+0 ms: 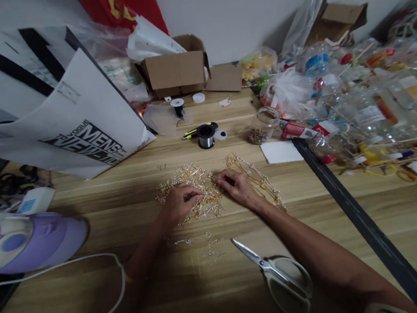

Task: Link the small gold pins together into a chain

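A heap of small gold and silver chain pieces point(191, 183) lies on the wooden table point(124, 206). My left hand point(178, 204) rests on the heap's near side, fingers curled and pinched among the pieces. My right hand point(235, 186) sits at the heap's right edge, fingertips pinched on the chains. A longer gold chain point(262, 180) trails away to the right of that hand. A few short silver chain lengths point(199, 243) lie just in front of my left wrist. Whitish-handled scissors point(278, 274) lie closed near my right forearm.
A spool of wire point(206, 135), a yellow cutter point(196, 130) and a bead jar point(261, 126) stand behind the heap. A large printed paper bag point(59, 103) leans at left, a cardboard box point(176, 69) at the back. Plastic clutter point(368, 103) crowds the right. A purple appliance point(22, 243) with a white cable point(92, 262) lies near left.
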Action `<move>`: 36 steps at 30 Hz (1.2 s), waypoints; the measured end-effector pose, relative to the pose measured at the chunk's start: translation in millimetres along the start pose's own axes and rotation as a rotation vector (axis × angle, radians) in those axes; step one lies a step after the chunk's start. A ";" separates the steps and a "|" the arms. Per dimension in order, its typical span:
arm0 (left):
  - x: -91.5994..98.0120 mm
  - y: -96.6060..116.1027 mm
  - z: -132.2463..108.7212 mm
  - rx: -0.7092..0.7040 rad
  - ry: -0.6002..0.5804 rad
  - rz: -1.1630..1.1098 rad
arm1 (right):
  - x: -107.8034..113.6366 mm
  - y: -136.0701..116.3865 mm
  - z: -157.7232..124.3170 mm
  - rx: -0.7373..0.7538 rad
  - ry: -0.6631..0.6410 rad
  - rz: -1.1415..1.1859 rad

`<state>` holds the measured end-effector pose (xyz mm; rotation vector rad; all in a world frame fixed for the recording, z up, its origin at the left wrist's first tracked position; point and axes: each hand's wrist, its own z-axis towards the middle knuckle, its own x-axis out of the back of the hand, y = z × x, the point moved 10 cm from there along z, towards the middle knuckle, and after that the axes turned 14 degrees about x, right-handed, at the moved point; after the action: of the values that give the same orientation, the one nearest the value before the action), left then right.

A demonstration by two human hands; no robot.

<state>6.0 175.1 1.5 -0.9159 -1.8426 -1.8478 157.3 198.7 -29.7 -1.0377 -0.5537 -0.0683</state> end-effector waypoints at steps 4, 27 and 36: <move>0.2 -0.2 0.2 -0.004 0.004 -0.007 | 0.4 -0.2 0.1 0.002 0.003 -0.005; -10.9 -14.3 1.1 0.263 -0.238 -0.580 | 2.9 -6.2 2.6 0.014 0.013 -0.001; -19.6 -12.2 -3.8 0.258 -0.319 -0.586 | 3.4 -5.9 2.9 0.007 0.006 -0.024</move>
<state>11.2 168.7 -20.4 -0.6465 -2.7000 -1.7646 157.3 198.7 -22.2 -1.0238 -0.5608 -0.0900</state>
